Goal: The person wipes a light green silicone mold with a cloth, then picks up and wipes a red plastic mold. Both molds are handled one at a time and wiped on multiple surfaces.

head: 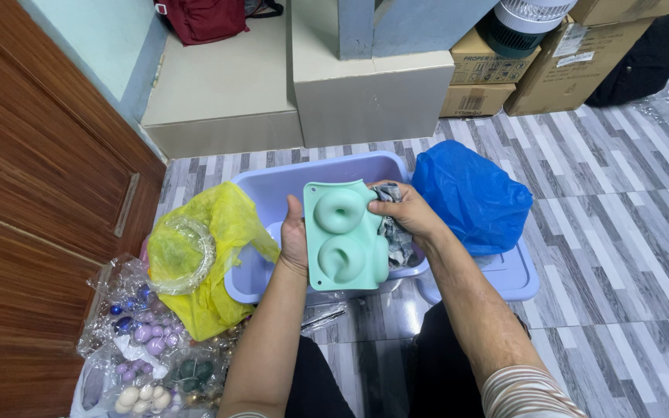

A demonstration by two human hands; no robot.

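Note:
My left hand (294, 238) grips the left edge of a mint-green silicone mould (344, 236) with two ring-shaped cavities, held upright over a lilac plastic tub (288, 186). My right hand (406, 210) is at the mould's right edge, closed on a crumpled grey patterned cloth (396, 236) pressed against the mould. Both forearms reach forward from my lap.
A yellow plastic bag (207, 255) lies left of the tub, a blue plastic bag (470, 193) right of it on a lilac lid (516, 275). Clear bags of purple, white and dark beads (145, 340) sit by a wooden door (32, 201). Cardboard boxes (536, 70) and beige blocks stand behind.

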